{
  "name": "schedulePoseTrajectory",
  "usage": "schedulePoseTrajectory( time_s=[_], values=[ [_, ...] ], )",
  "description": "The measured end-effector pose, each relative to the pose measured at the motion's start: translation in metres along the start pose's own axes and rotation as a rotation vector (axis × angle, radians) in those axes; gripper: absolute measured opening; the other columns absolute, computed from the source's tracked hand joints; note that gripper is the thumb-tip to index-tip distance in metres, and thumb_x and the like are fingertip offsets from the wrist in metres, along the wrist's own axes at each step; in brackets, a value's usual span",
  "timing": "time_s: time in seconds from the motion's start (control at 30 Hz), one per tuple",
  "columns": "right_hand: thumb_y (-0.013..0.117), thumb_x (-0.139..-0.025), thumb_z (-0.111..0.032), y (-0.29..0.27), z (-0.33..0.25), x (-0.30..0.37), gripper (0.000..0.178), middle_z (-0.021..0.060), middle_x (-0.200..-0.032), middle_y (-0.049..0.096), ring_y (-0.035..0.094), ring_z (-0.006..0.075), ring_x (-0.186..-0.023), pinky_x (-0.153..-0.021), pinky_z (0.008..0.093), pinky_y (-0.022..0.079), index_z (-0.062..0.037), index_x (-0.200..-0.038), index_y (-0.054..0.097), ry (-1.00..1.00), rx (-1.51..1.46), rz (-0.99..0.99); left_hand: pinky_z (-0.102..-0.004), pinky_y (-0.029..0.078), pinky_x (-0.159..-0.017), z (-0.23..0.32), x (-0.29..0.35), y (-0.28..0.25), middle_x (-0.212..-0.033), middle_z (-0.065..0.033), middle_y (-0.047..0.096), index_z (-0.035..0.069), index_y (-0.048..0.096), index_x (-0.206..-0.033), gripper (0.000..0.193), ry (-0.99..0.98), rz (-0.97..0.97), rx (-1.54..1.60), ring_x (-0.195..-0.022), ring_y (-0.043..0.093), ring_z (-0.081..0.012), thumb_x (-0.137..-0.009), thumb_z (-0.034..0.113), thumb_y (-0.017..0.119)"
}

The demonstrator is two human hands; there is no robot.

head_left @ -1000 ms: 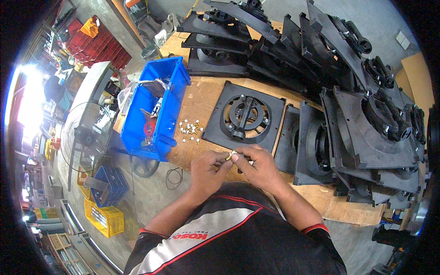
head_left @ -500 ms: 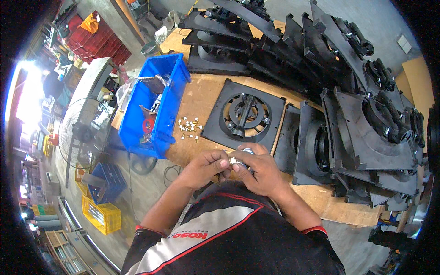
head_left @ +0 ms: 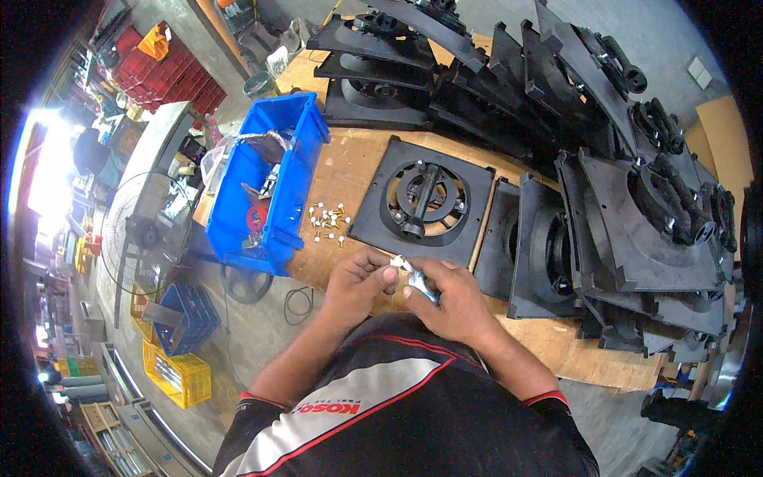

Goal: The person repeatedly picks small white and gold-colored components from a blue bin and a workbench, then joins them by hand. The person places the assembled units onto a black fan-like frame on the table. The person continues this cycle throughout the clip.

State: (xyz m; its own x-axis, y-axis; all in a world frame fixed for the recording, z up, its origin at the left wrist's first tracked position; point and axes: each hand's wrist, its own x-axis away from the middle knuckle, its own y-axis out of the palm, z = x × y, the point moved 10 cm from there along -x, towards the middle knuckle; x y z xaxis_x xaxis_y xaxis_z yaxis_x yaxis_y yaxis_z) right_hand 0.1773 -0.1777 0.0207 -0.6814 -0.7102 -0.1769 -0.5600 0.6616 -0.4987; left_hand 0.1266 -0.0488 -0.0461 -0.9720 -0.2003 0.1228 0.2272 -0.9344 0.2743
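Close in front of my body, at the table's near edge, both hands meet. My left hand [head_left: 359, 286] is closed, with thumb and fingertips pinching a small white-capped fitting [head_left: 397, 261]. Beside it, my right hand [head_left: 451, 296] is closed round a small white and blue item [head_left: 420, 285]; its kind is partly hidden by the fingers. Past my left hand lies a loose group of small brass fittings with white caps [head_left: 327, 216]. Beyond my hands, a square black burner plate [head_left: 461, 242] with a round ring burner [head_left: 429, 195] lies flat.
A blue bin [head_left: 296, 187] holding assorted parts stands left on the wooden table [head_left: 350, 151]. Stacked black burner plates [head_left: 644, 238] crowd the right and far sides. On the floor at left are a fan [head_left: 143, 230], a blue crate [head_left: 187, 318] and a yellow crate [head_left: 179, 378].
My right hand has turned, bringing the white and blue item down between the hands. The white-capped fitting now shows higher, above my left fingertips.
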Motion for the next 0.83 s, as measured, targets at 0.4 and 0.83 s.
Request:
schedulePoseTrajectory(
  time_s=[0.4,0.83],
  values=[
    [0.061,-0.095,-0.028,0.007,0.033,-0.002,0.031,0.0209,-0.094,0.069,0.065,0.0383,-0.087,-0.077,0.0451,0.051,0.0003,-0.107,0.068,0.176,-0.129,-0.042,-0.0256,0.054,-0.069,0.030,0.007,0.017,-0.088,-0.0077,0.070,-0.002,0.063,-0.101,0.018,0.159,0.103,-0.605,-0.079,0.067,-0.0102,-0.087,0.000,0.074],
    [0.066,-0.092,-0.025,0.000,-0.001,-0.001,0.027,0.0177,-0.115,0.065,0.059,0.0338,-0.112,-0.099,0.0462,0.042,-0.0080,-0.112,0.068,-0.106,0.107,-0.030,-0.0300,0.054,-0.071,-0.026,0.011,0.016,-0.089,-0.0075,0.067,0.004,0.064,-0.108,0.033,-0.287,-0.351,0.048,-0.080,0.066,-0.0170,-0.105,0.033,0.049]
  ],
)
